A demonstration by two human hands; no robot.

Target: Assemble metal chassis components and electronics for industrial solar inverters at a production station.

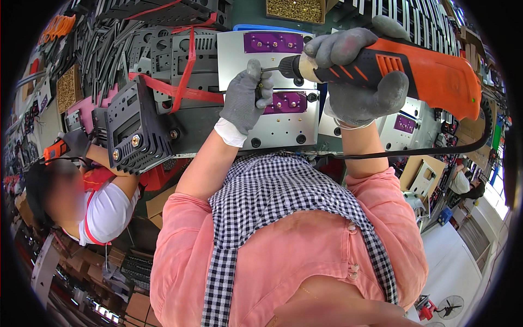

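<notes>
My right hand [359,82], in a grey glove, is wrapped round an orange and black electric screwdriver [430,73]. The tool lies nearly level, its thin bit reaching left to my left hand [245,98]. That gloved hand is closed, its fingertips at the bit's tip; a small dark and brassy piece shows among the fingers, too small to name. Below both hands are silver metal plates [283,131] with black round feet. One purple circuit board [273,42] sits on the far plate, and another purple board [289,102] is on the near one, partly behind my left hand.
Slotted grey metal brackets [210,60] with red straps [188,71] are stacked to the left. A box of brass fasteners [296,10] stands at the back. The screwdriver's black cable [425,152] crosses the near right edge. At far left, a co-worker [109,210] holds another orange tool [55,149].
</notes>
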